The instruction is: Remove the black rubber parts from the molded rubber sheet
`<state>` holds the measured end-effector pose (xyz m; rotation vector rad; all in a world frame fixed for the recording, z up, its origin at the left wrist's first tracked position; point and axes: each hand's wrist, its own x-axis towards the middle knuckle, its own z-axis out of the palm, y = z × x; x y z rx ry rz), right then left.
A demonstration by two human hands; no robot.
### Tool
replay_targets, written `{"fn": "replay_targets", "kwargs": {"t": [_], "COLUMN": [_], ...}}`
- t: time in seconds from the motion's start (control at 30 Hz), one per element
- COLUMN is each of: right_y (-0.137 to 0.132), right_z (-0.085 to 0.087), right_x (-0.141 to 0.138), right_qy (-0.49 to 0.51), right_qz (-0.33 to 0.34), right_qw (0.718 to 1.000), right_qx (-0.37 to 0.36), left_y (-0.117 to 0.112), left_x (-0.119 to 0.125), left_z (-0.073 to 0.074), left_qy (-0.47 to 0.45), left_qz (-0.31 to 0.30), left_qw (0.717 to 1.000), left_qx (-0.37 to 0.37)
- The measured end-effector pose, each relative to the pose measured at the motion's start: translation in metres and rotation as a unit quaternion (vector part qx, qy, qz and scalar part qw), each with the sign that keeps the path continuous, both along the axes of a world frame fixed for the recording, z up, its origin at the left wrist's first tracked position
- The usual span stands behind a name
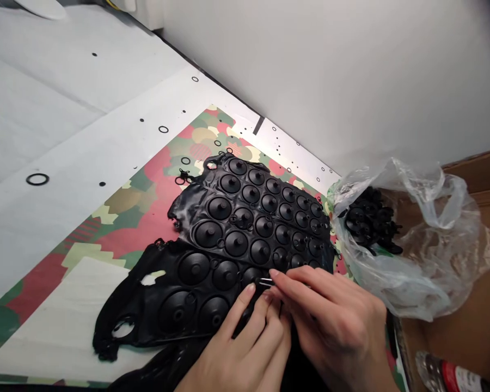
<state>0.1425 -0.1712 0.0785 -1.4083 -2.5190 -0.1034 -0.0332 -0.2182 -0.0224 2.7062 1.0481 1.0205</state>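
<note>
Head view, one frame. Black moulded rubber sheet [228, 234], studded with round domed cells, lies flat on a camouflage mat [147, 215] on the white tabletop [65, 98], its near edge under both hands. Right hand [338, 332]: grip pinched together on a thin metal tool [265, 281], kind not clear, tip at a cell in the sheet's near rows. Left hand [245, 348]: grip apart, holding nothing, fingers laid flat on the sheet just beside the tip. Risks, as judged: (1) the left fingertips sit nearly touching the tip, so a slip of the tool could prick them; (2) the rubber looks thin between cells, and an angled push could tear or nick it; (3) the sheet is pinned only at its near edge, so a sideways pull could drag it over the mat and bunch the ragged flash at its left side; (4) small black rings [37, 179] lie loose and well apart on the tabletop and mat, and a sweep of sheet or sleeve could scatter them; (5) the clear bag [416, 261] of black parts [369, 218] slumps open at the tabletop's right edge, over a cardboard box [482, 305], so a nudge could spill it. Writing: none legible. A bottle [449, 375] at lower right carries a red label, print too small to read. Mat shows pattern only.
</note>
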Motion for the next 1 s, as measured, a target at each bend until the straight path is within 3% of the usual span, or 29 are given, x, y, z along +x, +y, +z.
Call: {"fn": "replay_targets", "kwargs": {"t": [0.3, 0.63, 1.0], "right_y": [0.002, -0.002, 0.005], "right_z": [0.016, 0.026, 0.023], "right_x": [-0.01, -0.027, -0.036], "right_qy": [-0.096, -0.249, -0.222], "right_qz": [0.006, 0.024, -0.001], "right_qw": [0.995, 0.968, 0.975], "right_qx": [0.018, 0.02, 0.025], "left_y": [-0.002, -0.002, -0.002], "left_x": [0.0, 0.0, -0.002], "left_z": [0.003, 0.003, 0.004], "left_qy": [-0.004, -0.012, 0.005], "left_qz": [0.009, -0.003, -0.006], "left_qw": [1.0, 1.0, 1.0], "left_qx": [-0.002, -0.011, -0.007]}}
